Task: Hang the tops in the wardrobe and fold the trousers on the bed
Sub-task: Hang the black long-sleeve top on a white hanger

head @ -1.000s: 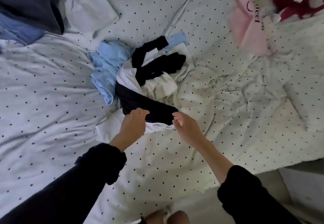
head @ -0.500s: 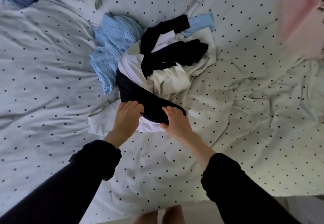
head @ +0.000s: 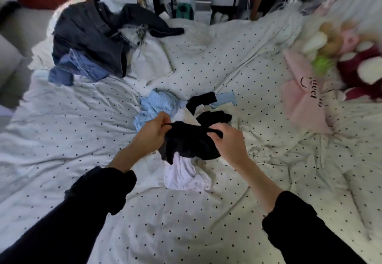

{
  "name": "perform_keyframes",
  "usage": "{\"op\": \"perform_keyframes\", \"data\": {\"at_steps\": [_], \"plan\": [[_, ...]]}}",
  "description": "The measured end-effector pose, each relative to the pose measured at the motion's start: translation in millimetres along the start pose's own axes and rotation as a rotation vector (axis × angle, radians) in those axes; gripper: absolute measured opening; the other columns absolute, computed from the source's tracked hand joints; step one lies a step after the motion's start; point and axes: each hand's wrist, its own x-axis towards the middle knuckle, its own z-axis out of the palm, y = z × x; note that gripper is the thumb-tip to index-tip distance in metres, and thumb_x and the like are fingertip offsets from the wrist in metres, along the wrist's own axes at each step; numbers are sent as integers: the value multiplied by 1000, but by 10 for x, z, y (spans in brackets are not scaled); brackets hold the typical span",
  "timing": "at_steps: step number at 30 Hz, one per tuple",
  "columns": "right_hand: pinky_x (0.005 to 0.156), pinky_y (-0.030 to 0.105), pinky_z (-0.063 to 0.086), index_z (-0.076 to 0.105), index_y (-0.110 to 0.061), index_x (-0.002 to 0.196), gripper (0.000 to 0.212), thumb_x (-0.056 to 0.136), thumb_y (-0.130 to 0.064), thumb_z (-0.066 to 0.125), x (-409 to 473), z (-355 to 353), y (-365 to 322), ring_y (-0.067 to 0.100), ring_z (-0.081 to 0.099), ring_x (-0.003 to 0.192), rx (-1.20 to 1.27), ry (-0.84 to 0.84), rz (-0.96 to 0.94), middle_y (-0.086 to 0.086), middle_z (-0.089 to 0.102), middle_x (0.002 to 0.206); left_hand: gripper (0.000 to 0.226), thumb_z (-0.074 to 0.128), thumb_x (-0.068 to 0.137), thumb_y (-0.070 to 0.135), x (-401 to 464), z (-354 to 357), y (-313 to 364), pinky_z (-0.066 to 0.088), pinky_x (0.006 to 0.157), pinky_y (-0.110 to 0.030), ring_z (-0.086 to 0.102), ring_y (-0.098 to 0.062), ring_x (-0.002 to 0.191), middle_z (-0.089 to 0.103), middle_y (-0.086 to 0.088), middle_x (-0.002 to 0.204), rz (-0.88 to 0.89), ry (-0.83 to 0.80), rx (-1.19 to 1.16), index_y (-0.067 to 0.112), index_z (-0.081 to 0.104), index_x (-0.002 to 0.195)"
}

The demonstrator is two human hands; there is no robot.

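- A black garment (head: 190,142) hangs bunched between two hands above the bed (head: 206,222), its upper edge stretched from one grip to the other.
- The left hand (head: 154,132) pinches the garment's left corner, fingers curled round the fabric.
- The right hand (head: 229,139) grips the opposite corner, fingers folded over the cloth.
- A white garment (head: 186,177) trails below the black one, just beneath both hands, and lies crumpled on the dotted bedding.
- Just beyond the hands lies a small heap: a light blue knit (head: 155,106) behind the left hand, more black and white clothing (head: 215,115) behind the right.
- Well beyond the left hand, a pile of dark and denim clothes (head: 91,40) sits at the bed's far corner.
- Far to the right of the right hand lie a pink bag (head: 303,100) and blurred soft toys (head: 351,57).
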Motion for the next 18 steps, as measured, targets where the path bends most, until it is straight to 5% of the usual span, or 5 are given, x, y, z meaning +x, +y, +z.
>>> {"op": "perform_keyframes", "data": {"at_steps": [4,10,18], "plan": [[76,37,53,74,-6,94,15,80,-10,71,217,-730,-446,26,68,80,34,45,-180,9,72,90,9,46,95,2,-164,-468,611,35,65,-30,47,-23,70,50,-8,76,121,128,-50,9,42,91],[81,30,47,73,-14,103,19,86,-20,67,324,-1485,-1340,18,59,91,49,101,-387,-4,64,94,7,46,96,2,-656,-1361,1345,35,67,-29,47,-22,74,51,-17,83,312,399,-64,7,43,91],[82,31,46,74,-11,102,19,87,-20,66,-134,-1306,-2751,21,61,91,105,45,-765,4,68,96,8,50,94,1,-1956,-2286,1194,41,76,-24,49,-16,76,52,1,79,231,776,-53,7,46,90]]}}
